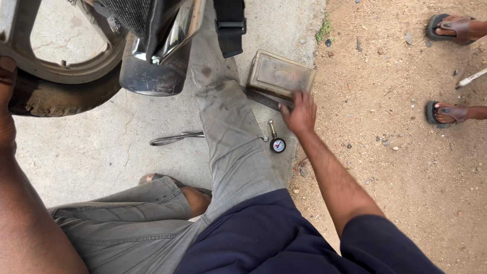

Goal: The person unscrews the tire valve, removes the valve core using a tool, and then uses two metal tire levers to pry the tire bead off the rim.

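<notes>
A: Start close in. What lies nearest the person?

B: Their own legs in grey trousers, one knee folded with a sandalled foot tucked in, the other leg stretched out across the concrete floor. A bent metal tool lies on the concrete just left of the stretched leg.

A: And the right hand?

B: The right hand reaches forward, palm down, fingers spread loosely. The fingertips rest on the near edge of a flat dark metal bar and the box behind it. I cannot tell whether it has actually gripped the bar; it looks laid on top rather than closed.

A: Where is the gauge relative to that hand?

B: The pressure gauge lies on the concrete just beside the hand, a little nearer to the person and to its left, not touching it. Its round white dial is the near end; its brass stem runs away from the person, tilted slightly leftward, so the long axis goes roughly near to far.

A: The box?

B: A worn metal box, rectangular, lid shut, so its contents are hidden. The bar leans along its near side.

A: The left hand?

B: The left hand is at the frame's edge on a tyre; its grip is not clear. An exhaust pipe sits beside the wheel. Farther right, another person's sandalled feet stand on the dirt.
</notes>
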